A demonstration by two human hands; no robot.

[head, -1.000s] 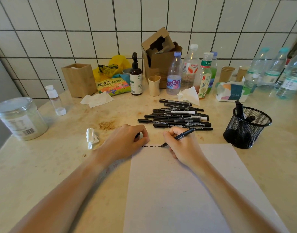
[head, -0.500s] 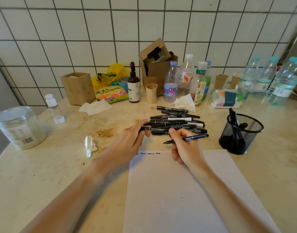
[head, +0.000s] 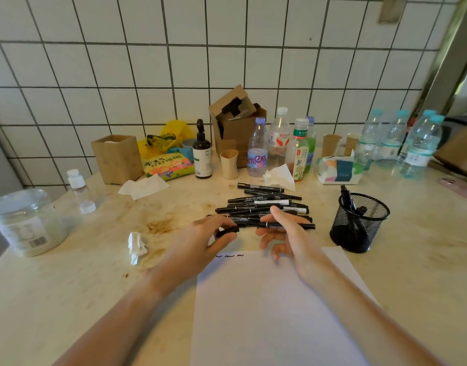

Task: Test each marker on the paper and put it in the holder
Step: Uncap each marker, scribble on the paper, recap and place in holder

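Note:
A white sheet of paper (head: 274,307) lies in front of me, with three short black squiggles (head: 230,256) near its top edge. My right hand (head: 288,236) holds a black marker (head: 293,225) level above the table, its tip end pointing left. My left hand (head: 203,239) pinches the marker's black cap (head: 227,231) just left of that tip. Behind both hands lies a pile of several black markers (head: 266,203). The black mesh holder (head: 359,223) stands to the right with a few markers upright in it.
A crumpled tissue (head: 137,247) and a plastic jar (head: 26,223) sit at the left. Along the tiled wall stand a wooden box (head: 116,158), a brown pump bottle (head: 202,154), a cardboard box (head: 237,128), several water bottles (head: 417,143) and a tissue pack (head: 338,170).
My right hand lifted the marker off the paper after drawing the squiggle and turned it level. My left hand brought the cap up towards the marker's tip.

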